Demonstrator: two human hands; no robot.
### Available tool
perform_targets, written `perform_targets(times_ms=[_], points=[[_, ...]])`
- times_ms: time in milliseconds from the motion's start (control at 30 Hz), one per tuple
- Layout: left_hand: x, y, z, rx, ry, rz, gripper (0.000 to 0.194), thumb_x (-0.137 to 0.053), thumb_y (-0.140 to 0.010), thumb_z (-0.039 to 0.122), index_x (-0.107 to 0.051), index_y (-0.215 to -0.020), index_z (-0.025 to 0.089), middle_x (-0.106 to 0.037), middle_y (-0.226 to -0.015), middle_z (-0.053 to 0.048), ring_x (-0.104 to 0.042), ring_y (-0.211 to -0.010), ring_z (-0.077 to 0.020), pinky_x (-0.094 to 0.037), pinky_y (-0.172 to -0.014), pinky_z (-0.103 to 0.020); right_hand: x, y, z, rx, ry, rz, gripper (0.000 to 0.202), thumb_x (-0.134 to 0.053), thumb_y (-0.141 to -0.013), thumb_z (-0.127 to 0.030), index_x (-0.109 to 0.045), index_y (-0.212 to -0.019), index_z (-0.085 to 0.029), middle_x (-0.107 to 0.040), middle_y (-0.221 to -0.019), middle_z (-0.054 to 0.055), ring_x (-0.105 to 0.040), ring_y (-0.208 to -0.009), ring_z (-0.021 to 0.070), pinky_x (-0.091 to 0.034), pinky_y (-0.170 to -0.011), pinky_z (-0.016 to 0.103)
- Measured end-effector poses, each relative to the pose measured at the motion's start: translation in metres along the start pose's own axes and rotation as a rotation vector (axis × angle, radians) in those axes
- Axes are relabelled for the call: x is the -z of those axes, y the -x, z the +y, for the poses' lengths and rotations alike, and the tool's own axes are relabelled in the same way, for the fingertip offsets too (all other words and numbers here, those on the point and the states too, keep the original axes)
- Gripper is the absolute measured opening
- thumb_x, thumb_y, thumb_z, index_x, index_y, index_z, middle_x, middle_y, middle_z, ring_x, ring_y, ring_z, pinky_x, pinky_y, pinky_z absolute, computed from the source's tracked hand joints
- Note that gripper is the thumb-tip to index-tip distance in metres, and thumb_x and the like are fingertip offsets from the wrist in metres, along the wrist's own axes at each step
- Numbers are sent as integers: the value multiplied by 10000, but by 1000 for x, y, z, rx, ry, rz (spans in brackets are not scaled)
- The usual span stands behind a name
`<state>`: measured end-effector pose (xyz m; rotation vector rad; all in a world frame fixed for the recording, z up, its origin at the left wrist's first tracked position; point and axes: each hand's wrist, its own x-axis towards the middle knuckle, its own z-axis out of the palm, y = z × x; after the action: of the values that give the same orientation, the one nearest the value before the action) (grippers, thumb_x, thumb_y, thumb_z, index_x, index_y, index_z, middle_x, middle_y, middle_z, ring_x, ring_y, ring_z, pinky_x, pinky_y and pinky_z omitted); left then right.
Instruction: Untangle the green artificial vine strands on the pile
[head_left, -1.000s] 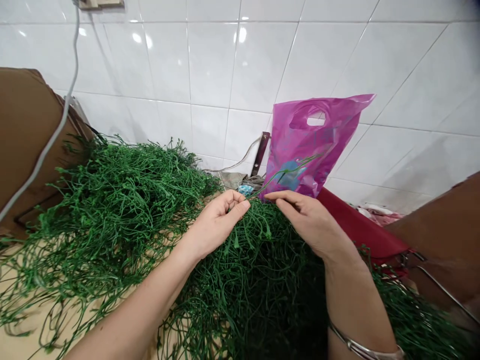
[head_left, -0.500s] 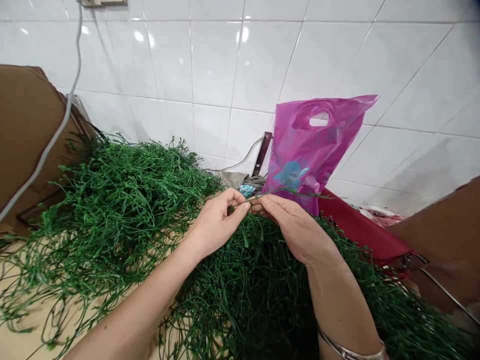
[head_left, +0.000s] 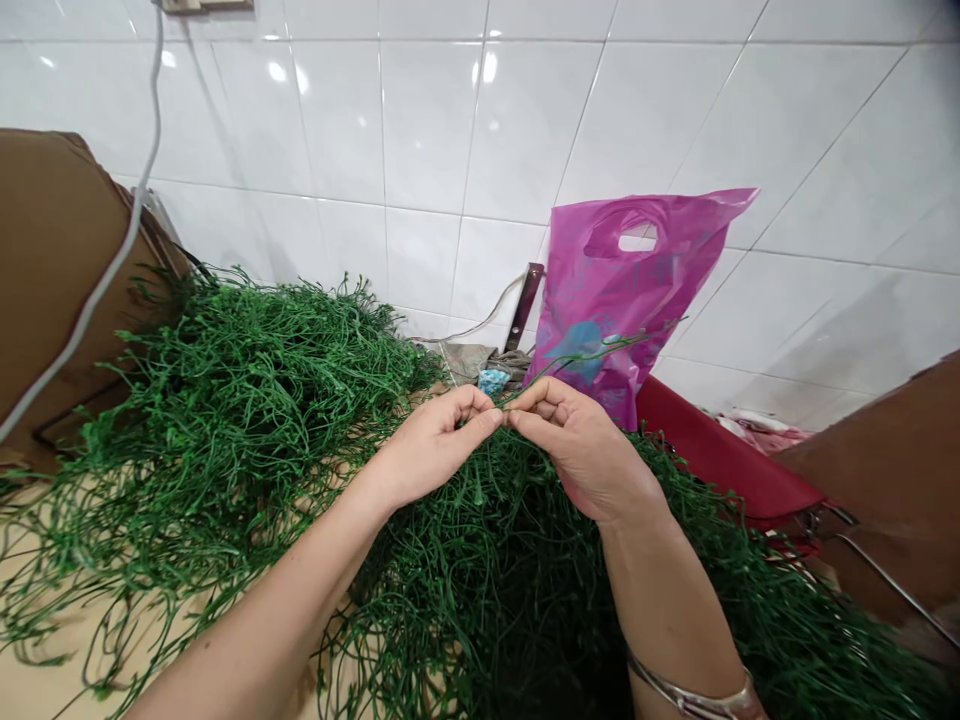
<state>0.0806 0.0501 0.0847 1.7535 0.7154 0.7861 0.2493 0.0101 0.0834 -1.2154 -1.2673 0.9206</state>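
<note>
Head view: your two hands meet, fingertip to fingertip, above a dark green heap of stems. Your left hand has its thumb and forefinger pinched on a thin green stem; the fingers of your right hand are likewise narrowed on it, just beside the left, the exact contact being too small to make out. From this shared grip the stem slants up to the right, crossing in front of an upright purple bag near the white tiled wall. To your left, a second heap of stems spreads over the pale worktop, reaching a brown box. A bracelet circles your right wrist.
</note>
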Motion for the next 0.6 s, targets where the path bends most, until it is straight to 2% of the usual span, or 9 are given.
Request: perform_targets(times_ms=[100,200,267,333,367,433,533,600], points=[[-3,-1,1,142,353,-40,231,-611,-869,353,-513,-748,182,-414,-673,45,-331,-583,-97,-260,-545,-234,4,2,-5,-45,-59,-96,231,-764,-676,-333,-590,-765,-209,-612,-714,-23,-535,-696,135,-430,-675,275],[-3,-3,2,252,763,-144,183,-611,-839,266,-516,-716,168,-358,-631,51,-235,-503,-71,-210,-487,-217,9,6,-11,-21,-156,-215,155,-722,-689,-263,-573,-714,-232,-583,-674,-31,-501,-643,134,-450,-674,292],[-1,-5,2,252,996,-187,193,-544,-841,212,-479,-666,165,-276,-608,63,-169,-482,-65,-203,-472,-209,13,8,-14,47,-299,-257,143,-664,-678,-215,-527,-661,-251,-525,-588,-54,-458,-582,131,-478,-734,324],[1,-7,1,225,1113,-162,215,-492,-847,186,-440,-639,170,-243,-610,67,-162,-478,-63,-218,-473,-204,17,9,-16,96,-361,-238,132,-623,-665,-183,-515,-656,-258,-492,-551,-66,-449,-566,131,-485,-813,351],[1,-8,1,211,1110,-127,213,-486,-855,188,-444,-648,169,-259,-616,64,-180,-479,-62,-226,-478,-203,19,9,-16,102,-317,-212,114,-609,-671,-176,-530,-668,-258,-502,-564,-64,-459,-576,132,-482,-817,351],[-1,-8,-1,184,965,-35,204,-522,-884,230,-477,-696,166,-348,-640,51,-255,-499,-64,-251,-501,-204,24,10,-18,100,-78,-160,75,-591,-701,-175,-582,-696,-249,-559,-631,-39,-506,-637,145,-465,-763,329],[-7,-8,-6,77,544,123,216,-651,-870,327,-559,-755,169,-446,-673,44,-373,-588,-84,-303,-568,-217,31,11,-20,101,369,-77,115,-568,-776,-220,-677,-809,-232,-673,-787,14,-577,-746,185,-440,-717,331],[-11,-9,-10,3,342,173,248,-715,-827,380,-605,-763,168,-458,-657,53,-398,-624,-93,-318,-602,-228,33,13,-22,122,525,8,185,-546,-844,-280,-708,-919,-235,-720,-903,36,-614,-823,211,-448,-751,348]])
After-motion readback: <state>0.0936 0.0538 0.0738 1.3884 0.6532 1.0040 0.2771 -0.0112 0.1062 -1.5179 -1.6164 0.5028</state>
